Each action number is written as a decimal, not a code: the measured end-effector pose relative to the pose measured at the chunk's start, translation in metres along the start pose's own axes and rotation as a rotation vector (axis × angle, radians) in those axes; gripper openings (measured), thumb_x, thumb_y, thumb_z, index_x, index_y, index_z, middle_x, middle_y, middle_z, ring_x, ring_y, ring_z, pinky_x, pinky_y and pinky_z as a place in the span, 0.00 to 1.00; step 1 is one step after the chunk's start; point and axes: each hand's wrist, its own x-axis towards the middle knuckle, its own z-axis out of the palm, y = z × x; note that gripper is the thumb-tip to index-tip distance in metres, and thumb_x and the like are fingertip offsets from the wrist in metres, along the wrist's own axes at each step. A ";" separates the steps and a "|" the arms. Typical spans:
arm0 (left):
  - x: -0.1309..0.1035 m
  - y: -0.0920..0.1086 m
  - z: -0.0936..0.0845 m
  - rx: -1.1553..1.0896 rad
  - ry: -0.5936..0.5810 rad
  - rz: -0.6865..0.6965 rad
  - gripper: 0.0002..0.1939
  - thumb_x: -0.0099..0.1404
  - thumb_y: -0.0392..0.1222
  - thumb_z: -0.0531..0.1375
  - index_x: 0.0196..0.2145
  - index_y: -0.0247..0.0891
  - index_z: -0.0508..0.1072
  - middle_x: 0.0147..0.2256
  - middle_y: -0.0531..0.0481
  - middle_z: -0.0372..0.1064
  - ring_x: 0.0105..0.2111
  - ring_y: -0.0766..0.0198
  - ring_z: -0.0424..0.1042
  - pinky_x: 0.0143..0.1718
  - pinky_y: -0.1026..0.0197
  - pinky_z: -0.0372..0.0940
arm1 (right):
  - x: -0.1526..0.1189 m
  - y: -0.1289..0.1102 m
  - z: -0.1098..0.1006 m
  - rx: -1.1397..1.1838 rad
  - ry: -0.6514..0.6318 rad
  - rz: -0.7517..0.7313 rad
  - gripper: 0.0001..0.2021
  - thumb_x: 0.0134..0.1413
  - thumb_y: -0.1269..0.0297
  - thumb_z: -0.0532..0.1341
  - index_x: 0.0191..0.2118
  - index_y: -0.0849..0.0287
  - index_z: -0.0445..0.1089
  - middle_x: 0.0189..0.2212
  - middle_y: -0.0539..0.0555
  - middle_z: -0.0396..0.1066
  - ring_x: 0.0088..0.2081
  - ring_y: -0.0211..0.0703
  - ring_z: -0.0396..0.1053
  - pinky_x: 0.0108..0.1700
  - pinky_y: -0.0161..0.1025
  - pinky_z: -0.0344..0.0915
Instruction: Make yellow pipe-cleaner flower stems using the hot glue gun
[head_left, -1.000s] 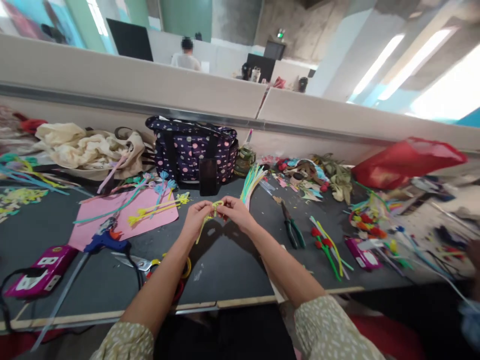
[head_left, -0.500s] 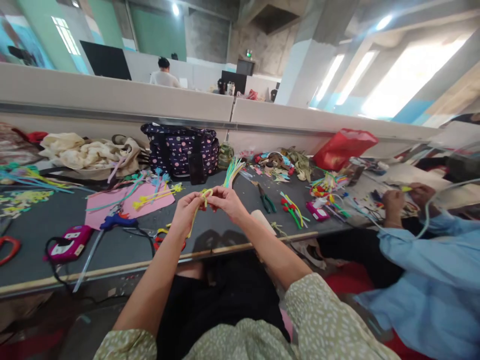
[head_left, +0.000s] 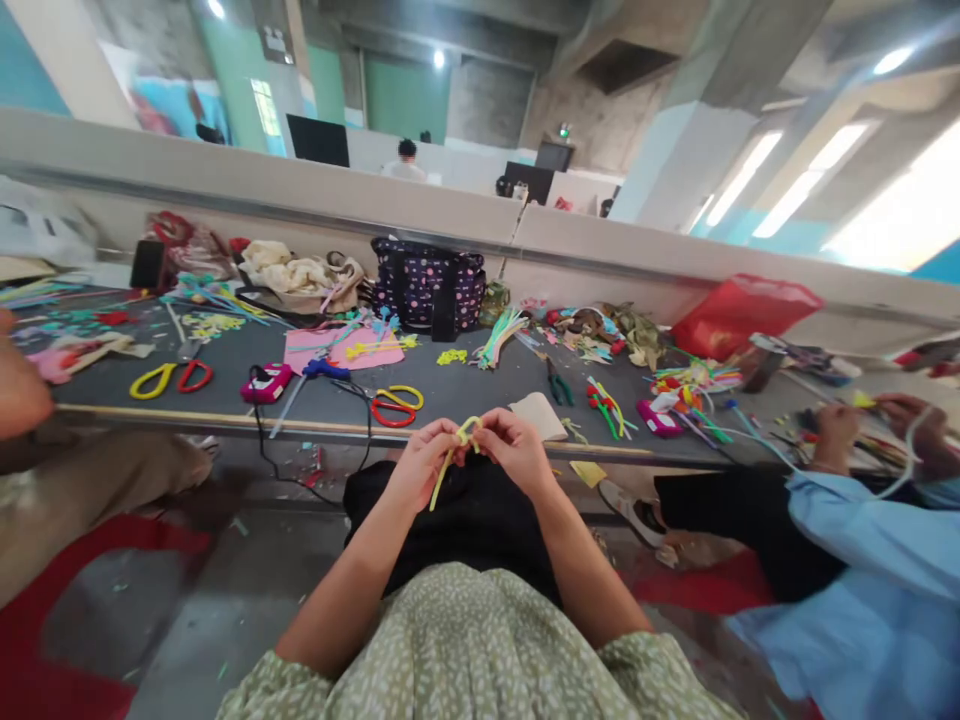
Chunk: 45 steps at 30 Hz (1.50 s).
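Between my hands is a yellow pipe cleaner (head_left: 441,482), bent into a loop at the top, with one end hanging down. My left hand (head_left: 421,462) pinches it on the left, and my right hand (head_left: 517,452) pinches the loop's other side. Both hands are over my lap, just in front of the table edge, with fingertips close together. Scissors with red and yellow handles (head_left: 396,406) lie on the table beyond my left hand. Small yellow pieces (head_left: 451,356) and a bundle of pipe cleaners (head_left: 501,338) lie farther back.
A blue glue gun (head_left: 326,370), pink sheet (head_left: 300,352), magenta box (head_left: 266,382) and second scissors (head_left: 171,380) are to the left. Green-handled pliers (head_left: 559,388) lie right. A patterned bag (head_left: 429,280) stands behind. Co-workers sit both sides; one wears a blue sleeve (head_left: 847,510).
My hands have come back from over the table to above my lap, still holding the yellow pipe cleaner. The view has shifted, showing more of the left side and a co-worker there.
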 end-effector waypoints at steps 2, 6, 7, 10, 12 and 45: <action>-0.008 -0.001 0.008 0.004 -0.034 0.018 0.06 0.51 0.36 0.64 0.26 0.35 0.69 0.24 0.52 0.68 0.22 0.71 0.66 0.25 0.68 0.62 | -0.011 -0.004 -0.002 -0.070 0.093 -0.070 0.10 0.53 0.56 0.63 0.31 0.57 0.68 0.23 0.47 0.66 0.23 0.35 0.62 0.26 0.33 0.59; -0.021 -0.007 0.017 0.026 -0.071 0.022 0.05 0.54 0.37 0.63 0.27 0.35 0.69 0.24 0.52 0.69 0.23 0.70 0.67 0.26 0.68 0.63 | -0.025 -0.006 0.000 -0.117 0.203 -0.150 0.08 0.53 0.58 0.63 0.31 0.56 0.69 0.26 0.49 0.68 0.28 0.38 0.65 0.32 0.35 0.63; -0.023 -0.009 0.019 0.038 -0.072 0.024 0.05 0.55 0.37 0.62 0.27 0.35 0.68 0.24 0.51 0.69 0.23 0.70 0.67 0.26 0.67 0.63 | -0.027 -0.005 0.002 -0.083 0.212 -0.141 0.08 0.53 0.58 0.64 0.31 0.56 0.69 0.26 0.49 0.68 0.28 0.38 0.65 0.32 0.35 0.64; -0.026 -0.014 0.022 0.076 -0.071 0.048 0.06 0.56 0.40 0.62 0.28 0.36 0.68 0.24 0.51 0.69 0.22 0.69 0.66 0.26 0.66 0.63 | -0.028 -0.002 0.011 0.089 0.226 -0.075 0.09 0.52 0.57 0.64 0.31 0.56 0.68 0.23 0.47 0.67 0.22 0.36 0.64 0.26 0.35 0.64; -0.026 -0.017 0.024 0.096 -0.065 0.079 0.07 0.57 0.41 0.61 0.29 0.36 0.68 0.24 0.51 0.69 0.22 0.69 0.66 0.27 0.66 0.63 | -0.027 0.001 0.017 0.213 0.222 -0.039 0.10 0.52 0.56 0.64 0.32 0.55 0.67 0.21 0.46 0.65 0.18 0.35 0.61 0.20 0.34 0.62; -0.022 -0.032 0.020 0.398 0.219 0.296 0.08 0.55 0.42 0.64 0.28 0.35 0.71 0.24 0.52 0.72 0.24 0.69 0.70 0.29 0.66 0.65 | -0.031 0.017 0.010 0.275 0.302 -0.038 0.07 0.48 0.62 0.67 0.31 0.59 0.71 0.25 0.48 0.70 0.24 0.34 0.64 0.25 0.31 0.60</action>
